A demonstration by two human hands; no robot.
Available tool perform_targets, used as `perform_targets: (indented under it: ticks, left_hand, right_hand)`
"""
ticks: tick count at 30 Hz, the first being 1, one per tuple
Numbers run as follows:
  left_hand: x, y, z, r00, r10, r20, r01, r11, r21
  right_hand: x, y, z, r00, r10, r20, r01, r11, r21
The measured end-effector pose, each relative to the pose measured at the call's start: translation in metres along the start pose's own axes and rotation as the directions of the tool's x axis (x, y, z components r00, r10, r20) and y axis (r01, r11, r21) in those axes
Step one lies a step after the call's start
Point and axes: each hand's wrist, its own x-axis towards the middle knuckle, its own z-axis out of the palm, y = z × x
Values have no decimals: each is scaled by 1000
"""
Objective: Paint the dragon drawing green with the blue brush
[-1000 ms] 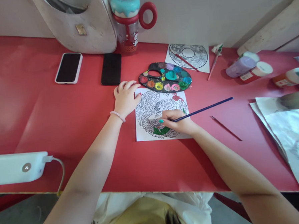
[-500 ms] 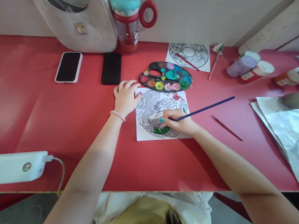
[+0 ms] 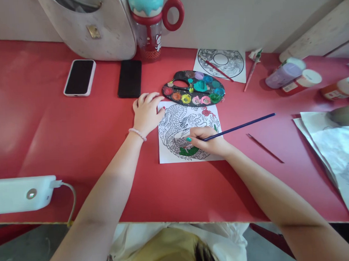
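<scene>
My right hand (image 3: 208,140) is closed round a blue-handled paintbrush (image 3: 244,125), its handle pointing up to the right. The brush tip is near a green painted patch on a sheet with a dragon line drawing (image 3: 171,126); the tip itself is hard to make out. A red painted area shows at the drawing's upper right. With fingers spread, my left hand (image 3: 148,113) lies flat at the sheet's upper left corner, its fingertips beside the black paint palette (image 3: 193,88). Blobs of many colours sit on the palette.
A black phone (image 3: 130,79), a white-edged phone (image 3: 79,77), a handbag (image 3: 99,37) and a drinking cup (image 3: 148,34) stand at the back. Rightward are a thin brush (image 3: 265,148), paint bottles (image 3: 285,73) and loose papers (image 3: 342,153). A white power bank (image 3: 20,195) lies at left.
Almost nothing differs. The view has shifted very slightly; both hands keep their places, and the paintbrush stays in my right hand over the green patch.
</scene>
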Motion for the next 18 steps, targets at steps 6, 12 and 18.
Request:
perform_targets:
  ticks: [6,12,18]
  left_hand:
    - [0,-1,1,1000,5,-6,-5,1000,11]
    - [0,-1,0,1000,9,-8,-9,1000,15]
    - [1,-1,1,1000,3,-9,-3,1000,25]
  right_hand:
    - [1,0,-1,1000,-5,-2,4,1000,-17]
    - [1,-1,-1,1000,-15,-11,15,999,-28]
    - [1,-1,0,1000,5,-14,-5,1000,-22]
